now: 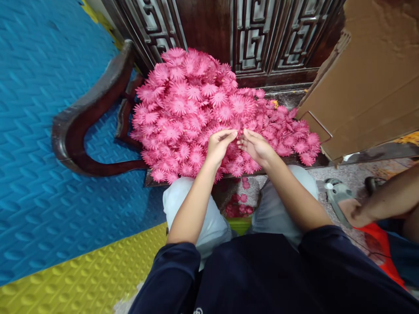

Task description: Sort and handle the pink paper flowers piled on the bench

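Head view had both hands up at the near side of a big heap of pink flowers (193, 104). Heap sat on a dark wooden seat (285, 99), tallest at left, thinning toward the right. Left hand (220, 146) had thumb and fingertips drawn close; right hand (257, 146) had thumb near index, other fingers loosely bent. Fingertips of the two nearly met, narrow gap between. Couldn't tell if either pinched anything: too small, and pink behind it all. Nearest thing to both was the heap.

Rest of the setup: curved armrest (65, 139) at the left end of the seat, lattice panels (253, 35) behind the flowers, brown cardboard (369, 78) leaning in at right. Small yellow bit (275, 104) lay at the heap's back right. More loose pink flowers (242, 198) were down between the knees, below the seat edge. Blue mat (29, 131) covered the left side, yellow mat (98, 266) nearer the person. At right, another person's leg (393, 196) and a grey sandal (340, 200), well apart from the hands.
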Demonstrator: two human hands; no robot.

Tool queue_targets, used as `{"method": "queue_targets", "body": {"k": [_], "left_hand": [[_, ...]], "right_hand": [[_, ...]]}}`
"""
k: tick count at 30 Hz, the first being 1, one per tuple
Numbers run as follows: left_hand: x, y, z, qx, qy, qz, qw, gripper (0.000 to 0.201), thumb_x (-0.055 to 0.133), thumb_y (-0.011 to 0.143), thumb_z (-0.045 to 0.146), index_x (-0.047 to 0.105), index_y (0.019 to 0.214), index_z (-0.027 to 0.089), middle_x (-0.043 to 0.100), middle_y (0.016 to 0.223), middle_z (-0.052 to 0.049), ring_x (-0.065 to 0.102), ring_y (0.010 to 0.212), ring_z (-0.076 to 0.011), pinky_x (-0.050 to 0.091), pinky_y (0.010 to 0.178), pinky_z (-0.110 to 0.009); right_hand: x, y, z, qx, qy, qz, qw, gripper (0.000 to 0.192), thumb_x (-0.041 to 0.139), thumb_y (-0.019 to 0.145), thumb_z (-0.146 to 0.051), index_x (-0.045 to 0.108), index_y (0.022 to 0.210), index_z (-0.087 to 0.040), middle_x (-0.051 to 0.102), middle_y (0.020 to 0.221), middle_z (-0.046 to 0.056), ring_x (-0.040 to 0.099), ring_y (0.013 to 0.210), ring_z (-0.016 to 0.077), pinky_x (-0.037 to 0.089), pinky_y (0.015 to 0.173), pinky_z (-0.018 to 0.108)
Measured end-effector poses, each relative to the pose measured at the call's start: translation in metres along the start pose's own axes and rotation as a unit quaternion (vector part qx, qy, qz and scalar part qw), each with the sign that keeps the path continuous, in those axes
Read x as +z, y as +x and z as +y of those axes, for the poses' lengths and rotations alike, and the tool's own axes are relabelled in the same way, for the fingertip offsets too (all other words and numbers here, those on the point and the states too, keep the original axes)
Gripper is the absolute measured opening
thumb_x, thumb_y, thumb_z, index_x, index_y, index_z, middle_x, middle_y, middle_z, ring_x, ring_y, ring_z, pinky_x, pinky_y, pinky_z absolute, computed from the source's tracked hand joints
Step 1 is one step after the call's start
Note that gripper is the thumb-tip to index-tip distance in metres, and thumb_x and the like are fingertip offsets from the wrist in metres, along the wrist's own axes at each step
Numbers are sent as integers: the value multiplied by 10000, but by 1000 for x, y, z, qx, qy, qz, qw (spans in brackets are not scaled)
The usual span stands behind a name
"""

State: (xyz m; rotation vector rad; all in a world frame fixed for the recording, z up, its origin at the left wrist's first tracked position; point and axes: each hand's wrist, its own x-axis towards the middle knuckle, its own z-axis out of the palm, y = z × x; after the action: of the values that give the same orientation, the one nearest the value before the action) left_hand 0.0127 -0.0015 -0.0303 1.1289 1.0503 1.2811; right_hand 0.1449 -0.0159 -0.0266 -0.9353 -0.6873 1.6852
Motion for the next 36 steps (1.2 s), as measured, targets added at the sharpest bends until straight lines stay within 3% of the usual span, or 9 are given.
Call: {"method": "queue_targets", "body": {"k": [4, 8, 11, 15, 19, 25, 31, 33, 36], "left_hand": [[1, 0, 1, 29, 67, 26, 997, 63, 632, 731, 129, 677, 709, 168, 679, 752, -1, 602, 728, -121, 466, 763, -273], [3, -4, -1, 133, 208, 31, 968, 83, 577, 770, 138, 585, 696, 175, 572, 711, 0, 510, 674, -121, 418, 683, -258], [5, -6, -8, 187, 272, 31, 944, 99, 516, 828, 176, 524, 730, 191, 545, 777, -24, 507, 769, -151, 404, 733, -277], [5, -2, -15, 202, 251, 47, 946, 122, 470, 853, 156, 472, 741, 202, 515, 750, -22, 496, 759, -161, 398, 738, -280], [-4, 5, -10, 198, 177, 106, 958, 116, 443, 867, 145, 480, 775, 205, 522, 758, -12, 507, 745, -145, 400, 734, -258], [-11, 10, -3, 216, 183, 181, 942, 77, 508, 851, 172, 533, 781, 192, 513, 729, 7, 492, 712, -126, 385, 698, -247], [-43, 25, 13, 195, 188, 381, 884, 240, 290, 879, -3, 430, 807, 177, 464, 821, 0, 473, 792, -89, 375, 808, -297], [-55, 26, 21, 201, 236, 377, 873, 152, 397, 881, 45, 493, 844, 156, 487, 871, -17, 478, 850, -110, 356, 827, -346], [-53, 19, 23, 167, 407, 301, 846, 184, 559, 802, 116, 615, 967, 176, 554, 900, -48, 508, 909, -213, 338, 890, -452]], "right_hand": [[4, 0, 3, -81, -83, 29, 993, 388, 802, 505, -508, 623, 717, -237, 631, 727, -47, 576, 712, 91, 466, 692, 223], [6, 3, 8, -168, -146, 64, 973, 423, 821, 455, -485, 623, 716, -217, 641, 800, -27, 594, 825, 117, 462, 864, 268], [4, 6, 10, -160, -142, 89, 973, 435, 835, 418, -451, 625, 704, -200, 646, 768, -22, 600, 778, 124, 465, 867, 303], [-1, 8, 8, -144, -120, 104, 977, 369, 824, 444, -426, 637, 668, -200, 640, 696, -36, 576, 689, 106, 473, 759, 282], [-5, 8, 2, -82, -76, 133, 985, 315, 807, 482, -360, 639, 697, -204, 609, 647, -54, 533, 604, 79, 404, 596, 230], [2, 6, 4, -43, -49, 117, 991, 245, 755, 544, -292, 613, 722, -201, 576, 633, -64, 500, 559, 56, 341, 528, 201], [-19, 10, -8, -68, -13, 188, 980, 219, 694, 639, -277, 565, 806, -221, 536, 647, -69, 478, 542, 49, 348, 526, 193], [-25, 10, -15, -95, -14, 198, 976, 224, 684, 651, -282, 565, 831, -225, 555, 685, -64, 484, 544, 46, 350, 523, 191], [-23, 9, -17, -74, 6, 182, 981, 203, 664, 655, -279, 563, 822, -222, 563, 677, -60, 511, 550, 54, 340, 500, 186]]}}
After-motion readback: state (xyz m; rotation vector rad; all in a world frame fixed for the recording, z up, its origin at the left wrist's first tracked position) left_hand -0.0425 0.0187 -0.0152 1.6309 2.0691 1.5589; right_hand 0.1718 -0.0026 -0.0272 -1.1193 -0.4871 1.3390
